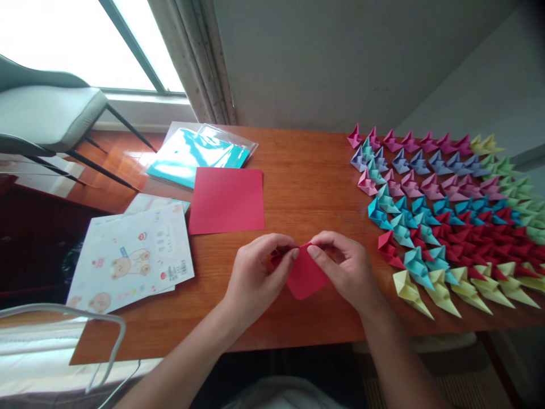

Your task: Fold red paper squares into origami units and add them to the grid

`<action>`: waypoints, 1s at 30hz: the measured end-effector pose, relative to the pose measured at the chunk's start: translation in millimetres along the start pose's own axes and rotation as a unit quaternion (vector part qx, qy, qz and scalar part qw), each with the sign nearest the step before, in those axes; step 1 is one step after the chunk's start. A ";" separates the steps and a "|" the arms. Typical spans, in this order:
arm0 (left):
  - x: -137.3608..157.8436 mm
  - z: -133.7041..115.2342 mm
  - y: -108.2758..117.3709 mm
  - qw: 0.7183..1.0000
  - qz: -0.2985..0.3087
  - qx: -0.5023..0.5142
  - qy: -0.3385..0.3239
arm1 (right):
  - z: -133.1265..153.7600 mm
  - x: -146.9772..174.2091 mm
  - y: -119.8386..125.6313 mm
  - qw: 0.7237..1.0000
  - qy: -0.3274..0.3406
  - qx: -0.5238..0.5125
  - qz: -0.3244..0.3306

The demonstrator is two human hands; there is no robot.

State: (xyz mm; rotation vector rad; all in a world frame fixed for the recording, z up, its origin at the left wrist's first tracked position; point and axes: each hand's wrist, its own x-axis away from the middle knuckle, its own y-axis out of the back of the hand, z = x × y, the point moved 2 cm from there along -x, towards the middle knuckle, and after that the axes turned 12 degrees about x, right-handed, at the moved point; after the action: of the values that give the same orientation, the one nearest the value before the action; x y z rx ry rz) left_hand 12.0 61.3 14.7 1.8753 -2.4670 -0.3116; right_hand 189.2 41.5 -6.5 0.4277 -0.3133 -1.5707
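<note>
Both hands meet over the near middle of the table on a small piece of red folded paper (307, 278). My left hand (261, 272) pinches its upper left edge between thumb and fingers. On the other side, my right hand (343, 264) grips the upper right edge, thumb towards me. The lower part of the paper hangs down between the hands, its bottom corner rounded-looking. The fingers hide part of the folds. Just beyond my left hand lies a flat red paper sheet (227, 200) on the wooden table (302, 170).
Rows of folded paper figures (430, 187) in several colours cover the table's right side. Teal paper in a clear plastic sleeve (198, 153) lies at the back left, with a white bear-print packet (136, 261) nearer me. A chair (51, 108) stands by the window.
</note>
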 end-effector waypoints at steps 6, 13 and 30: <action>0.5 0.1 0.0 1.000 0.005 -0.016 -0.009 | -0.9 0.3 0.9 1.000 0.002 0.013 0.001; 0.5 -0.6 -0.3 0.999 0.006 -0.039 -0.027 | -1.4 0.2 1.7 1.000 0.008 0.022 -0.001; -1.7 9.0 4.9 0.954 -0.039 0.263 0.135 | -2.5 6.8 11.8 0.989 0.070 0.042 -0.122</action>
State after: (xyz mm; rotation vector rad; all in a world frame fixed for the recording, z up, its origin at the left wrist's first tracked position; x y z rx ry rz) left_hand 6.5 65.4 6.9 2.0100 -2.4447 0.6255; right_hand 200.7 34.4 -3.9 0.6584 -0.2250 -1.7603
